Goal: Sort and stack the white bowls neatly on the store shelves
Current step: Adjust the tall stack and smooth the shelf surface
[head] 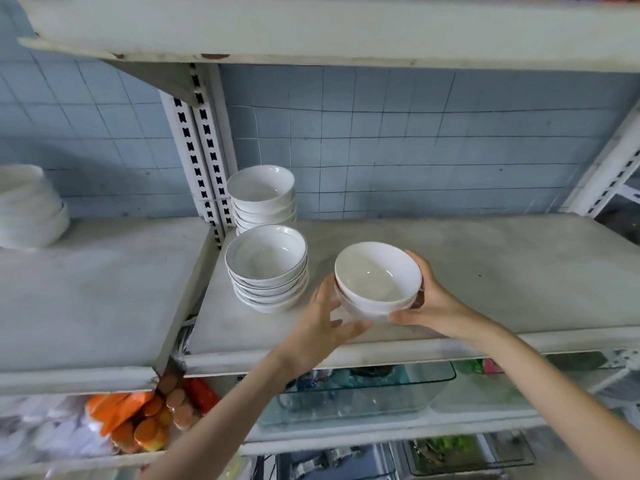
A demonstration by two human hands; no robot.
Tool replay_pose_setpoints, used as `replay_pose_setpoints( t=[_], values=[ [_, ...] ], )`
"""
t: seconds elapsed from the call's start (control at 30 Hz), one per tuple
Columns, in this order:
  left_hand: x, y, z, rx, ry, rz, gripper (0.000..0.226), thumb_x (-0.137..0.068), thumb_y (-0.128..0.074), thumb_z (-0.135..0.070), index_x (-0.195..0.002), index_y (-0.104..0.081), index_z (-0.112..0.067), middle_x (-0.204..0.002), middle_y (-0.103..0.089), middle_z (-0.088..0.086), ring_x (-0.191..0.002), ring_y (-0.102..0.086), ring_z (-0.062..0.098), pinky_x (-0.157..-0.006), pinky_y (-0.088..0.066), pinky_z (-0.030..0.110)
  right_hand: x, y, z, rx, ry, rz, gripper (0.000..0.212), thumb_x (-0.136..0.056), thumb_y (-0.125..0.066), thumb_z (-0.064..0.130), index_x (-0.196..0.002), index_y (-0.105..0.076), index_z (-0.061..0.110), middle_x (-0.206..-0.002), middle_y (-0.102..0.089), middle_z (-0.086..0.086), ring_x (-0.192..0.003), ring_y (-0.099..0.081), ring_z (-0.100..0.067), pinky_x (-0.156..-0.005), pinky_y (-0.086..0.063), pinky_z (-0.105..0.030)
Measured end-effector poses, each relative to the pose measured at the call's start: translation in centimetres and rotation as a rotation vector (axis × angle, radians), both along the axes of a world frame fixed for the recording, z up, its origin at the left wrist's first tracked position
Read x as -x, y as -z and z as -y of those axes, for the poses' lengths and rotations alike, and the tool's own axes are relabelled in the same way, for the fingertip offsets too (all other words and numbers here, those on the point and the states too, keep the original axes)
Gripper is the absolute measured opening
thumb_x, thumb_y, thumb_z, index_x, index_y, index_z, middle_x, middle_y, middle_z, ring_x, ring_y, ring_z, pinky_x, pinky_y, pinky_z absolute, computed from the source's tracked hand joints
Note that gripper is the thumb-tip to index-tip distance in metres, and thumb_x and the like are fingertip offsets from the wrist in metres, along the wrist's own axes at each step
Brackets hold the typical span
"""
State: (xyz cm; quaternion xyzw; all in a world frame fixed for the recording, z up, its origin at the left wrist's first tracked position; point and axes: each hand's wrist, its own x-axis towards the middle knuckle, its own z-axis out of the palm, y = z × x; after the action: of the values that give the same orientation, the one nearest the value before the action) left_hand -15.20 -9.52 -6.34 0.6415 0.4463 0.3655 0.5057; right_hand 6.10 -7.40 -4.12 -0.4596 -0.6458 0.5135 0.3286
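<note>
Head view: the held bowls (377, 271), 2 or 3 plain white ones nested, sit at the shelf (485, 271) front, cupped between both hands. The left hand (325, 317) wraps their left side with its thumb beneath; the right hand (429, 299) curls round the right. The matching plain stack (261, 188) lies back-left, behind the dark-rimmed stack (266, 261), on the left hand's side, so the carry likely crosses over that rimmed stack.

White on pale blue.
Your held bowls (377, 275) are plain white; the stack (266, 261) beside them white with a thin dark rim line; wall tiles (415, 140) pale blue, gridded; packets (138, 420) below orange.
</note>
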Motion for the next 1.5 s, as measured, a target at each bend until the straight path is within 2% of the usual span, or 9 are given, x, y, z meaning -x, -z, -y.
replay_pose_setpoints(
  t=[0.1, 0.23, 0.4, 0.63, 0.73, 1.03, 1.23, 1.33, 1.5],
  values=[
    [-0.7, 0.4, -1.2, -0.029, -0.030, -0.030, 0.079, -0.073, -0.082, -0.013, -0.125, -0.028, -0.039, -0.135, -0.041, -0.008, -0.126, -0.047, 0.011, -0.097, -0.049, 0.029, -0.6, 0.8, -0.5, -0.020, -0.016, 0.014, 0.106, -0.065, -0.080, -0.001, -0.134, -0.012, 0.041, -0.129, -0.034, 0.021, -0.115, -0.046, 0.003, -0.084, -0.050, -0.017],
    [-2.0, 0.7, -1.8, -0.061, -0.091, -0.026, 0.084, -0.068, -0.082, 0.001, -0.124, -0.026, -0.027, -0.119, -0.045, -0.018, -0.112, -0.052, 0.006, -0.079, -0.051, 0.013, -1.0, 1.0, -0.8, -0.097, -0.003, 0.036, 0.101, -0.055, -0.086, 0.013, -0.129, -0.023, 0.044, -0.130, -0.037, 0.023, -0.119, -0.043, 0.006, -0.089, -0.046, -0.014],
    [-2.5, 0.5, -0.9, -0.133, -0.188, -0.071, 0.093, -0.059, -0.090, -0.009, -0.129, -0.031, -0.024, -0.117, -0.054, -0.012, -0.111, -0.056, 0.019, -0.089, -0.055, 0.032, -1.6, 0.8, -0.7, -0.135, -0.032, -0.009, 0.106, -0.043, -0.094, 0.034, -0.126, -0.030, 0.048, -0.133, -0.041, 0.021, -0.122, -0.045, 0.001, -0.091, -0.047, -0.018],
    [-3.2, -3.4, 1.5, -0.173, -0.263, 0.078, 0.098, -0.051, -0.091, -0.041, -0.133, -0.038, -0.028, -0.129, -0.053, -0.011, -0.115, -0.057, 0.007, -0.088, -0.052, 0.021, -1.7, -3.1, 1.0, -0.175, -0.019, -0.136, 0.103, -0.034, -0.089, 0.054, -0.123, -0.038, 0.043, -0.131, -0.047, 0.016, -0.114, -0.050, 0.001, -0.079, -0.049, -0.012],
    [-3.2, -4.8, 2.8, -0.201, -0.300, 0.129, 0.087, -0.051, -0.088, -0.045, -0.124, -0.042, -0.034, -0.126, -0.057, -0.011, -0.115, -0.058, 0.006, -0.094, -0.051, 0.028, -1.3, -3.9, 2.1, -0.184, -0.010, -0.164, 0.113, -0.035, -0.083, 0.067, -0.132, -0.036, 0.033, -0.133, -0.049, 0.009, -0.118, -0.051, -0.007, -0.084, -0.050, -0.017],
    [0.4, -7.4, 7.0, -0.236, -0.348, 0.241, 0.083, -0.057, -0.081, -0.023, -0.129, -0.039, -0.028, -0.119, -0.057, -0.012, -0.101, -0.062, -0.001, -0.080, -0.053, 0.019, 3.3, -6.2, 4.2, -0.228, -0.104, -0.214, 0.111, -0.037, -0.083, 0.067, -0.132, -0.037, 0.031, -0.129, -0.051, 0.007, -0.111, -0.055, -0.001, -0.079, -0.049, -0.014],
    [6.5, -8.2, 10.0, -0.288, -0.396, 0.210, 0.081, -0.059, -0.085, -0.033, -0.125, -0.039, -0.043, -0.121, -0.052, -0.025, -0.105, -0.059, -0.002, -0.074, -0.051, 0.014, 9.7, -6.5, 5.4, -0.270, -0.148, -0.252, 0.109, -0.040, -0.084, 0.065, -0.131, -0.038, 0.025, -0.126, -0.055, 0.007, -0.111, -0.056, -0.003, -0.082, -0.048, -0.017],
    [10.6, -8.4, 11.2, -0.281, -0.409, 0.186, 0.090, -0.058, -0.090, -0.039, -0.132, -0.038, -0.037, -0.129, -0.052, -0.013, -0.112, -0.058, 0.007, -0.079, -0.053, 0.019, 13.6, -6.7, 6.5, -0.276, -0.168, -0.259, 0.105, -0.043, -0.083, 0.064, -0.131, -0.038, 0.028, -0.127, -0.054, 0.010, -0.114, -0.054, -0.002, -0.083, -0.047, -0.016],
    [17.6, -9.0, 13.3, -0.281, -0.433, 0.145, 0.087, -0.058, -0.089, -0.037, -0.127, -0.036, -0.043, -0.126, -0.051, -0.016, -0.105, -0.059, -0.001, -0.078, -0.056, 0.023, 20.7, -6.9, 8.3, -0.270, -0.199, -0.266, 0.100, -0.045, -0.081, 0.066, -0.129, -0.036, 0.036, -0.125, -0.055, 0.019, -0.115, -0.053, 0.000, -0.082, -0.048, -0.015]
  ],
)
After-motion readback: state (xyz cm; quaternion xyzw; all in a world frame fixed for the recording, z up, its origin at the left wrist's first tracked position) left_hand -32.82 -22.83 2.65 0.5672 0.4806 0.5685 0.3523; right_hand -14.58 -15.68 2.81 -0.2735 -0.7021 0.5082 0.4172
